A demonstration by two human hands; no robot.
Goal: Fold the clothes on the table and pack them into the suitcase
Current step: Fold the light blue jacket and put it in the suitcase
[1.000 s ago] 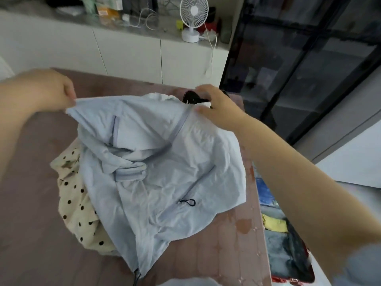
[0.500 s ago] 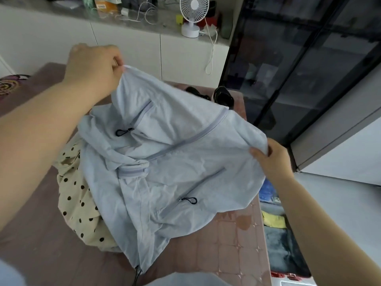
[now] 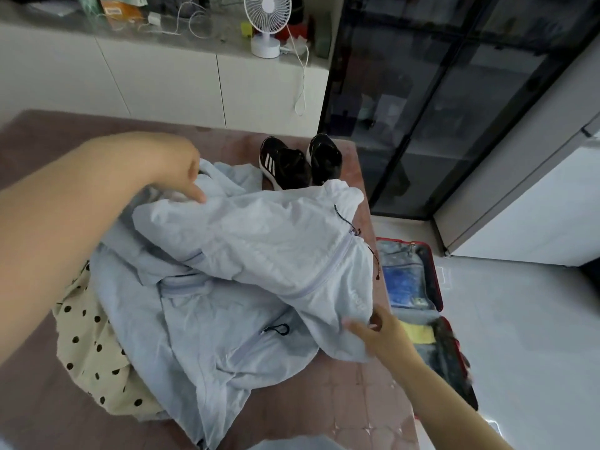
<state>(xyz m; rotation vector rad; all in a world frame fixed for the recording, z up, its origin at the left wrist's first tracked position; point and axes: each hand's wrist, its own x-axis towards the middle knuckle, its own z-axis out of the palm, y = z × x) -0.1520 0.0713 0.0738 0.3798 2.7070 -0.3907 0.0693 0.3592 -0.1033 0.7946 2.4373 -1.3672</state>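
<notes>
As one pale blue zip jacket (image 3: 259, 254) lies on the brown bench (image 3: 357, 401) before two black sneakers (image 3: 285, 164), its near-right edge is pinched by the right hand (image 3: 381, 334); whether the left hand (image 3: 172, 170) grips cannot be told.

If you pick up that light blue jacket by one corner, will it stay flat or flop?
Probably flop: the light blue jacket lies in soft crumpled folds on the table and droops around the edge the right hand pinches. It looks thin, so it is likely light. The smooth fabric may slide a bit.
</notes>
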